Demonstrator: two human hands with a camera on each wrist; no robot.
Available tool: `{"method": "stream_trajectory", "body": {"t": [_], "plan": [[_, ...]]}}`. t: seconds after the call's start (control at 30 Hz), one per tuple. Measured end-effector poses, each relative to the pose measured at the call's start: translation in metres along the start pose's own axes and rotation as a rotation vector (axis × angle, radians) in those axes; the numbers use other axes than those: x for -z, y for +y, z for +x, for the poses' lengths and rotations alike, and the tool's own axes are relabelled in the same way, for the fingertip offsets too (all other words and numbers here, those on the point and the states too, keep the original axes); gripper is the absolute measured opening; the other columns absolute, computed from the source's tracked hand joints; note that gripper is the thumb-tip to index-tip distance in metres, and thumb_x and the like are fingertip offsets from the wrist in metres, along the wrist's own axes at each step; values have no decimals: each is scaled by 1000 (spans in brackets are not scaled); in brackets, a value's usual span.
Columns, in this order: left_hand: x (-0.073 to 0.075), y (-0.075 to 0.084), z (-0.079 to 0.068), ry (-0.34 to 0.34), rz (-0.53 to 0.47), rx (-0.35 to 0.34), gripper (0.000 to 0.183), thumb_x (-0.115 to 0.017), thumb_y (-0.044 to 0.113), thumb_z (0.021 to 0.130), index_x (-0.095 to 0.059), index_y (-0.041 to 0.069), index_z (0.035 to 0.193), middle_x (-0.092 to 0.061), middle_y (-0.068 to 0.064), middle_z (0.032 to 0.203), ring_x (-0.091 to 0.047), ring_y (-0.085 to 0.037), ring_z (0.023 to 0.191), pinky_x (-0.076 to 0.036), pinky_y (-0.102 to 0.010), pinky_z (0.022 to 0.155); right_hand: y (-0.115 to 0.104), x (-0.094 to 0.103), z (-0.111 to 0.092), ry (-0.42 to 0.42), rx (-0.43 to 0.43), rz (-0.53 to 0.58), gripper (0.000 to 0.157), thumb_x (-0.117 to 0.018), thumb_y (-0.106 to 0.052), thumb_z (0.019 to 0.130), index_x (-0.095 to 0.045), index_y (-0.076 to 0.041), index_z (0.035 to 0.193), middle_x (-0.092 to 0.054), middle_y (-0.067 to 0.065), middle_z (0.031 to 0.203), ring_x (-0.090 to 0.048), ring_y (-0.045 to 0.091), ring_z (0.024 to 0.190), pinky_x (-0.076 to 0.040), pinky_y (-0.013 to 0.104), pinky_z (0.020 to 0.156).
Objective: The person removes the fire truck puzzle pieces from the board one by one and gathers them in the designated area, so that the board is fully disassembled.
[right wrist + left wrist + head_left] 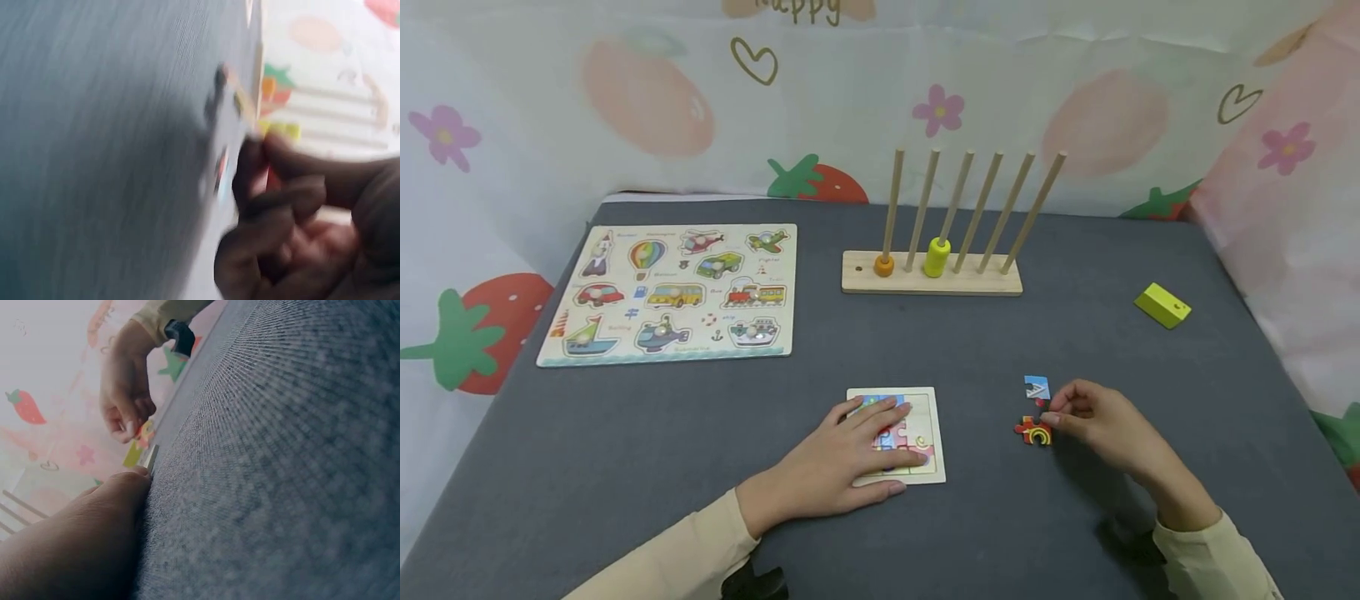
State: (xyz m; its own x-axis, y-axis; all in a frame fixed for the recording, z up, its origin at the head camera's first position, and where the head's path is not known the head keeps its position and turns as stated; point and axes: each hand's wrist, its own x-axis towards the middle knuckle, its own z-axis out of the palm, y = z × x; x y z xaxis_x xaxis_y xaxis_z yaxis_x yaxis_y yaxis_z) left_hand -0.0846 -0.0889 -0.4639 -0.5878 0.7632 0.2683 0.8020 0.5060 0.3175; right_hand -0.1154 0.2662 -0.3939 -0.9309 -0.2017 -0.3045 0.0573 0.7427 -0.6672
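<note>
Puzzle tray: the small, pale-rimmed puzzle tray (941,454) lies flat on the grey tabletop (985,525), at the near middle. It is almost square, so no long axis stands out; its sides run roughly near to far and left to right. Pieces with blue and pink on them show around the fingers, and a pale strip shows along the right.
Left hand: the left hand (842,467) rests palm down over the tray from its left side, fingers spread and reaching right, thumb by the near edge. It presses lightly or simply lies there; which of the two I cannot tell.
Right hand: the right hand (1108,433) is bent, thumb and forefinger brought together. A bit of red shows between them, so it seems to pinch a small red piece (1041,403), though the wrist view is too blurred to give its outline.
Loose pieces: a blue-and-white piece (1036,386) lies just beyond the right fingertips, and a red-and-yellow piece (1033,432) lies just on the near side of them.
Hand to tray: the tray lies to the right hand's left, well apart across grey cloth, at about the same depth. The left hand is nearer the tray; the right is nearer the loose pieces.
Farther off: the peg stand (973,285), vehicle board (789,258) and yellow block (1163,306).
</note>
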Motion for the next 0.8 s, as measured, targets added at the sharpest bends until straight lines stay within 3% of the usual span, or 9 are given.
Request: {"method": "stream_trajectory", "body": {"t": [0.17,0.47,0.63,0.8], "plan": [[1,0,0,-20,-9,13,40,-46,52,97,-49,45,136,-32,-3,154,-26,-19,144,-23,-51,109,10,7,2,-23,66,-37,23,-67,-27,90,-59,-6,95,-61,4,83,-53,12,70,-43,27,60],[2,1,2,-35,-17,27,40,-45,52,97,-48,47,136,-31,-1,155,-24,-17,144,-22,-51,110,11,6,7,43,64,-124,17,-67,-23,91,-62,-7,95,-64,2,83,-53,14,71,-42,28,60],[2,1,2,-57,-17,45,40,-41,55,97,-45,49,137,-29,1,156,-22,-14,145,-21,-51,110,11,6,5,43,63,-175,28,-73,-30,85,-62,-8,100,-61,3,87,-51,14,67,-42,27,58],[1,1,2,-50,-17,44,40,-42,54,97,-46,48,137,-30,1,155,-24,-15,144,-23,-51,109,12,1,2,17,147,-217,32,-78,-24,81,-61,-7,102,-57,6,93,-50,14,71,-43,27,60]]}}
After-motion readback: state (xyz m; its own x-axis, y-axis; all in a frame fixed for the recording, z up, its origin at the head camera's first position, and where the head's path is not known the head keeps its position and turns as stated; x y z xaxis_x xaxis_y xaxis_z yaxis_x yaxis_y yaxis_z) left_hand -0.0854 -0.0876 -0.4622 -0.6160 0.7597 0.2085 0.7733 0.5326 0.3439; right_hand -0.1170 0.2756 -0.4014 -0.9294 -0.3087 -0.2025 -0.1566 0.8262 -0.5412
